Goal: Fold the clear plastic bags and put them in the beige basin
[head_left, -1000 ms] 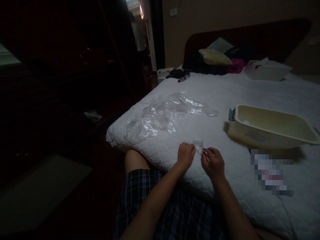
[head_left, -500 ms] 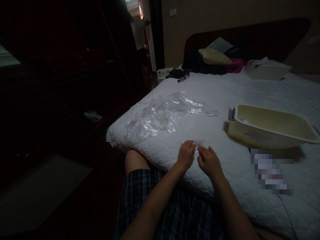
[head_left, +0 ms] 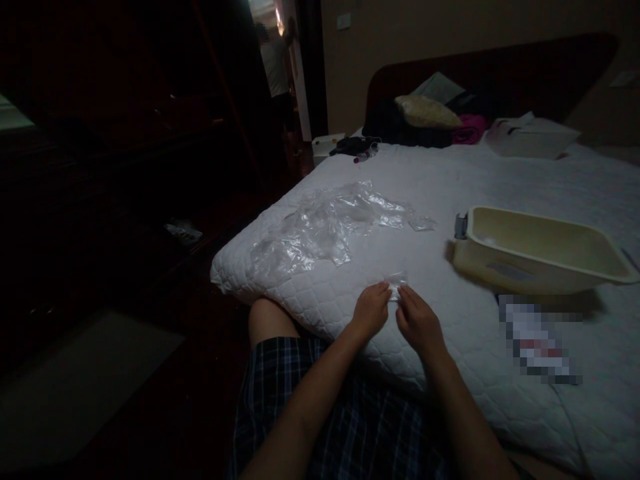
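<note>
My left hand and my right hand meet over the near corner of a white quilted mattress. Between their pinched fingertips is a small clear plastic bag, held just above the bed. Both hands have their fingers curled in on it. Farther away on the mattress lies a heap of several crumpled clear plastic bags. A cream plastic tub stands on the bed to the right of my hands.
A small loose plastic piece lies past the heap. Pillows and clothes are piled at the headboard beside a white box. Another person stands in the lit doorway. The floor on the left is dark, with a mat.
My hands moved slightly closer together and a little forward with the small bag, which now lies lower and flatter between my fingertips. The person in the doorway shifted.
</note>
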A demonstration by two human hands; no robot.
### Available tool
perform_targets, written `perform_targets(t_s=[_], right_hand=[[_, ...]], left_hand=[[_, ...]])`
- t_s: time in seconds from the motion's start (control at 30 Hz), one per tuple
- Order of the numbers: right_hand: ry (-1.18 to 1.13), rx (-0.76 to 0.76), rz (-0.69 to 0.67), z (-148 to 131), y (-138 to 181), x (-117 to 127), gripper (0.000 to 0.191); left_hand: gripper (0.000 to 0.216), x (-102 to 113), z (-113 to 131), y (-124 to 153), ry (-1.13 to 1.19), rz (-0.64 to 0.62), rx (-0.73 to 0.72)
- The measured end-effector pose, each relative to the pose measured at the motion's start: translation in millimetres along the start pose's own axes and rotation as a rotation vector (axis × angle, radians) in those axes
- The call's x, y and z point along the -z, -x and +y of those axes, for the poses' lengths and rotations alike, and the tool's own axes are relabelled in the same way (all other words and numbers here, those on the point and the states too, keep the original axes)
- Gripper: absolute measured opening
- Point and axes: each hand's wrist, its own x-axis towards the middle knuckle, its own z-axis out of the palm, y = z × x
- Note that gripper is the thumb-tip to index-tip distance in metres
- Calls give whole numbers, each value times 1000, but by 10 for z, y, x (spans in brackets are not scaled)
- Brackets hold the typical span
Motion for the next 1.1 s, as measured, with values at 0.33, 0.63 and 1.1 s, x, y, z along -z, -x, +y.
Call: perform_targets(t_s=[0.33,0.63,1.1], right_hand=[[-37,-75,7,27,26,-18,31],[-63,-96,128,-3,28,56,29],[-467,-752,287,29,-16,106,41]], left_hand=[[35,8,-11,27,90,44,23],[10,61,0,32,343,117,93],[43,91,159,-188,1375,-60,762]])
